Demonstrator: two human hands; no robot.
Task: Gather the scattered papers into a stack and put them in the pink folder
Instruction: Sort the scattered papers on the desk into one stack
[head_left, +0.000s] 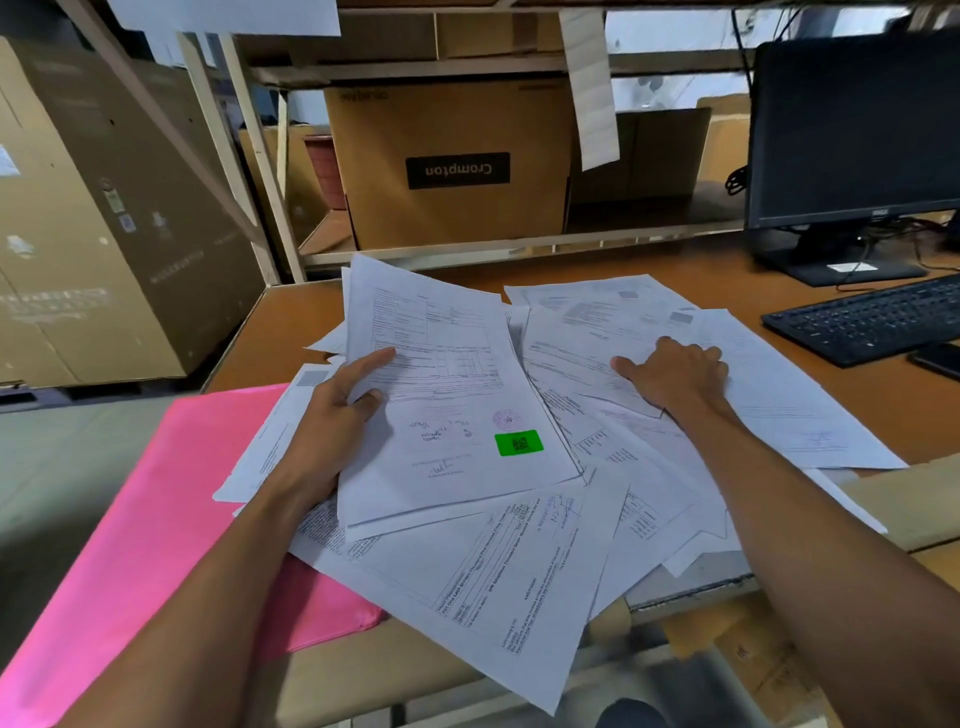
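Note:
Several printed white papers (519, 561) lie scattered and overlapping across the brown desk (291, 322). My left hand (337, 410) grips a small stack of papers (447, 395) by its left edge, thumb on top; the top sheet carries a green sticker. My right hand (675, 376) lies on loose sheets to the right, fingers curled over them; whether it pinches a sheet I cannot tell. The pink folder (156, 519) lies flat at the left, partly under the papers and overhanging the desk's edge.
A black keyboard (867, 319), a phone (940, 358) and a monitor (852, 135) stand at the right. Behind the desk a shelf holds a cardboard box (452, 166). Large cardboard boxes (104, 218) stand at the left.

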